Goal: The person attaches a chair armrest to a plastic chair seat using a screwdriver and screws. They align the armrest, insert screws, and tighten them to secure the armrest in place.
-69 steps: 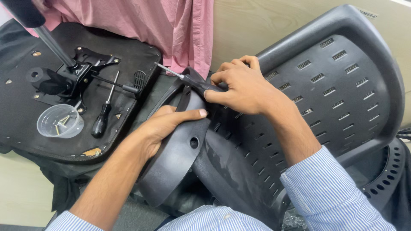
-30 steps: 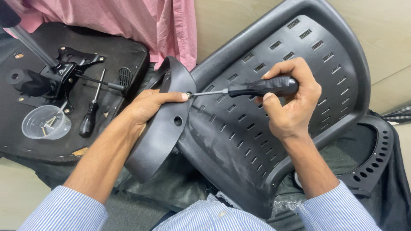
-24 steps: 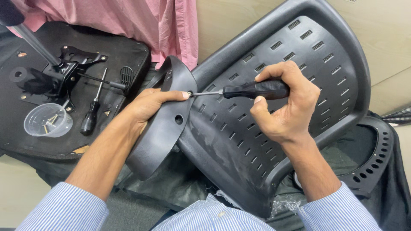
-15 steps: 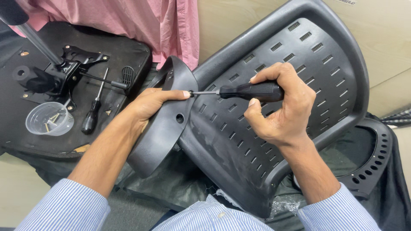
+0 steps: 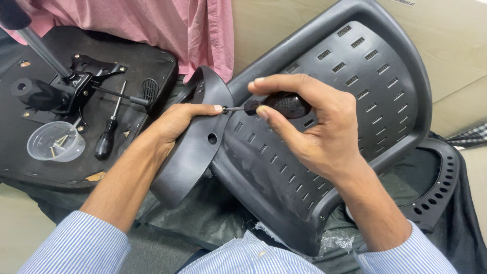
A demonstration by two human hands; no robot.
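Note:
A black slotted plastic chair backrest [image 5: 365, 86] lies tilted across my lap. A curved black plastic bracket [image 5: 190, 152] rests against its lower left edge. My left hand [image 5: 177, 122] grips the top of that bracket, the thumb pressed close to the screwdriver tip. My right hand [image 5: 304, 127] is closed around the black handle of a screwdriver [image 5: 276, 105]; its short metal shaft points left into the bracket beside my left thumb. A round hole shows in the bracket just below the tip.
At left lies an upturned black seat base [image 5: 152, 56] with a metal mechanism [image 5: 76, 86] and gas-lift post [image 5: 35, 43]. On it sit a second screwdriver [image 5: 109, 132] and a clear cup of screws [image 5: 56, 142]. A person in a pink shirt [image 5: 167, 25] is behind. Another perforated black part [image 5: 441, 177] lies right.
My right hand has shifted left along the screwdriver and regripped its handle with the fingers over the top. The left hand and bracket have stayed in place.

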